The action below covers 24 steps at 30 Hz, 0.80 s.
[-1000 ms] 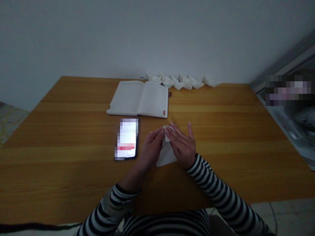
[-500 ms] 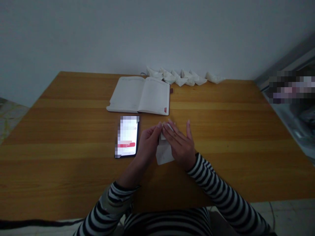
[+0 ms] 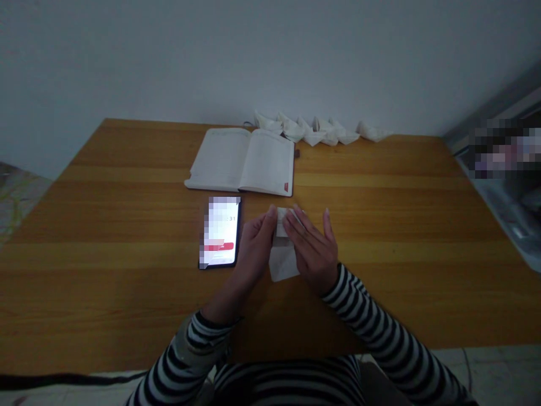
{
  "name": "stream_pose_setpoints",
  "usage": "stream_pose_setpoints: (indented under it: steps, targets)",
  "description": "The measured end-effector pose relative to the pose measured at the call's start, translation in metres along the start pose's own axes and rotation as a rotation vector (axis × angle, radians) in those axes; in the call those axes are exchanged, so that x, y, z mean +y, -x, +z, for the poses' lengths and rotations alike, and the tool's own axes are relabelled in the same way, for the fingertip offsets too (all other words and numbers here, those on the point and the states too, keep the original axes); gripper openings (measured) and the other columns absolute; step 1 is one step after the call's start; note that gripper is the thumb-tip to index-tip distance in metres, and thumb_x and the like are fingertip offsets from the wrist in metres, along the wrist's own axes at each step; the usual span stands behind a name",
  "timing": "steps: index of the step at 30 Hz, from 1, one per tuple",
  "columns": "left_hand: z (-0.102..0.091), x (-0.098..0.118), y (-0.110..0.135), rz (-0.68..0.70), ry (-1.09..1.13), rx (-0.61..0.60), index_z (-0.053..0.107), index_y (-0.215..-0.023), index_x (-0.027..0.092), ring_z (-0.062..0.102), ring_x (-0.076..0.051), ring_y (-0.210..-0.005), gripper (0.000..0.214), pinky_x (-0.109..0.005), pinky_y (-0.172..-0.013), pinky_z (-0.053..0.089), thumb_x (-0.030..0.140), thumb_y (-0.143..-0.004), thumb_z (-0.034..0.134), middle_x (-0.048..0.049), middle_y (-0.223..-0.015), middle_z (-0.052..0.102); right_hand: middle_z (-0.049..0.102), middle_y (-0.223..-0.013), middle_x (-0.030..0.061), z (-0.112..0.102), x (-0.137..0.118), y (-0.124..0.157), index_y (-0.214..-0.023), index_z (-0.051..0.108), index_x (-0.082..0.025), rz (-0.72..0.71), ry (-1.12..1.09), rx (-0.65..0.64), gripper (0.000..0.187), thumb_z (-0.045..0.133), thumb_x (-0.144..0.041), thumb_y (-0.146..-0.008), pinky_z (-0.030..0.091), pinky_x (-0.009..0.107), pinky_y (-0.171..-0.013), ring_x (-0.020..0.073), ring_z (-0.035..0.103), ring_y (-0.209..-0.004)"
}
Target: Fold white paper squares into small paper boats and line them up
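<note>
A small white folded paper lies on the wooden table in front of me. My left hand pinches the paper's upper left edge with closed fingers. My right hand rests on its right side, fingertips pressed on the upper fold and thumb raised. Both hands touch the paper near its top. A lit phone lies just left of my left hand.
An open white notebook lies beyond the phone. Several folded white paper shapes line the table's far edge by the wall. A metal frame runs along the right side. A dark cable crosses the floor at lower left.
My hands have drawn slightly closer together on the paper's top fold. The view has shifted a little; the other things stay put.
</note>
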<state>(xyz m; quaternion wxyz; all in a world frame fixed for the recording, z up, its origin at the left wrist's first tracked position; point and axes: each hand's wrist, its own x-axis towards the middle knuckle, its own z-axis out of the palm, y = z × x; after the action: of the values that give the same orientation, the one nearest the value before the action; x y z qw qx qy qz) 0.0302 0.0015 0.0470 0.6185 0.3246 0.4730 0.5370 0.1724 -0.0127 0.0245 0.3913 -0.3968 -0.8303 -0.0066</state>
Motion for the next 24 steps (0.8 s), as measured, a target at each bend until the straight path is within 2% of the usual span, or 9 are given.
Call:
stream_pose_setpoints:
  steps: [3,8,12,16,20,24]
  targets:
    - [0.000,0.001,-0.001,-0.050,0.105,-0.043,0.069,-0.073,0.019,0.050,-0.011,-0.052,0.037,-0.023,-0.048,0.036,0.052,-0.089,0.061,0.0004,-0.058,0.059,0.058,-0.141,0.0063,-0.001,0.002,0.000,-0.151,0.036,-0.025,0.019,-0.007,-0.008,0.054,0.035,-0.008,-0.099,0.011,0.058,-0.123,0.0215,0.049,-0.137]
    - [-0.002,0.002,-0.002,-0.069,0.119,-0.059,0.072,-0.076,0.019,0.055,-0.014,-0.058,0.039,-0.025,-0.051,0.040,0.054,-0.089,0.059,-0.0017,-0.059,0.059,0.057,-0.142,0.0043,-0.002,0.001,0.000,-0.152,0.034,-0.028,0.025,0.006,-0.005,0.056,0.034,-0.009,-0.099,0.010,0.057,-0.123,0.0212,0.050,-0.136]
    - [-0.004,0.001,-0.001,-0.010,0.031,-0.029,0.071,-0.071,0.019,0.051,-0.012,-0.056,0.031,-0.024,-0.052,0.039,0.045,-0.088,0.065,0.0006,-0.058,0.058,0.058,-0.141,0.0026,-0.003,0.000,-0.001,-0.151,0.033,-0.031,0.048,-0.014,-0.014,0.056,0.034,-0.010,-0.100,0.011,0.059,-0.123,0.0218,0.050,-0.135]
    - [0.000,0.010,0.002,0.061,-0.117,-0.082,0.076,-0.082,0.018,0.056,-0.015,-0.067,0.025,-0.025,-0.063,0.044,0.040,-0.088,0.065,-0.0018,-0.071,0.067,0.060,-0.140,0.0039,-0.003,0.000,-0.003,-0.149,0.039,-0.030,0.132,-0.087,0.025,0.053,0.041,-0.014,-0.099,0.015,0.061,-0.122,0.0234,0.051,-0.135]
    - [0.006,0.019,0.006,0.139,-0.245,-0.132,0.077,-0.084,0.018,0.056,-0.017,-0.071,0.024,-0.026,-0.068,0.044,0.037,-0.088,0.064,-0.0025,-0.074,0.068,0.060,-0.140,0.0050,-0.004,0.000,-0.005,-0.145,0.046,-0.029,0.189,-0.148,0.089,0.049,0.043,-0.014,-0.099,0.020,0.061,-0.121,0.0237,0.052,-0.134]
    - [0.006,0.017,0.006,0.125,-0.266,-0.092,0.072,-0.073,0.016,0.051,-0.015,-0.064,0.025,-0.024,-0.061,0.039,0.036,-0.087,0.065,-0.0006,-0.067,0.063,0.060,-0.139,0.0050,-0.006,0.001,-0.005,-0.144,0.048,-0.030,0.157,-0.140,0.082,0.047,0.042,-0.016,-0.100,0.020,0.061,-0.121,0.0241,0.052,-0.134]
